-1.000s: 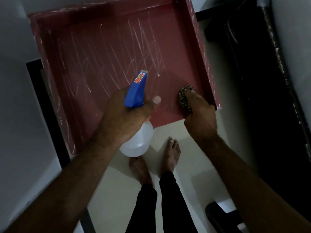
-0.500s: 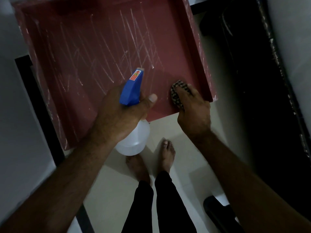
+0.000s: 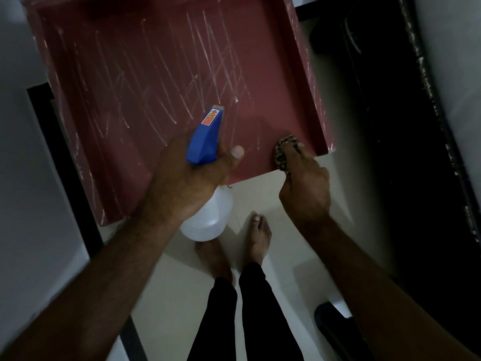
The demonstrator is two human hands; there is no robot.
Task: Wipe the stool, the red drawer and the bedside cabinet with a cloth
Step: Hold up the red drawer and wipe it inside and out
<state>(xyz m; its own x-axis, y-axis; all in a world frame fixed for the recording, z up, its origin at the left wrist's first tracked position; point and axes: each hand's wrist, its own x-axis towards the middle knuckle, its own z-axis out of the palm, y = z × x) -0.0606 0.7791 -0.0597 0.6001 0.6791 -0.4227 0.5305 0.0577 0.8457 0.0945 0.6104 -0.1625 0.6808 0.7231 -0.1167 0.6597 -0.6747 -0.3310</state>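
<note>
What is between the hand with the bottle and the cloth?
Only the bare floor of the red drawer, in the head view, between left hand and cloth.

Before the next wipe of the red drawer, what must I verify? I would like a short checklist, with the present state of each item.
1. Grip on the cloth: ok, the right hand holds it on the red drawer floor, near right corner.
2. Grip on the spray bottle: ok, the left hand holds it, nozzle over the drawer.
3. Floor free of white streaks: not ok, many cross the middle.
4. Liquid in the bottle: cannot tell.
5. Support under the drawer: cannot tell.
</note>
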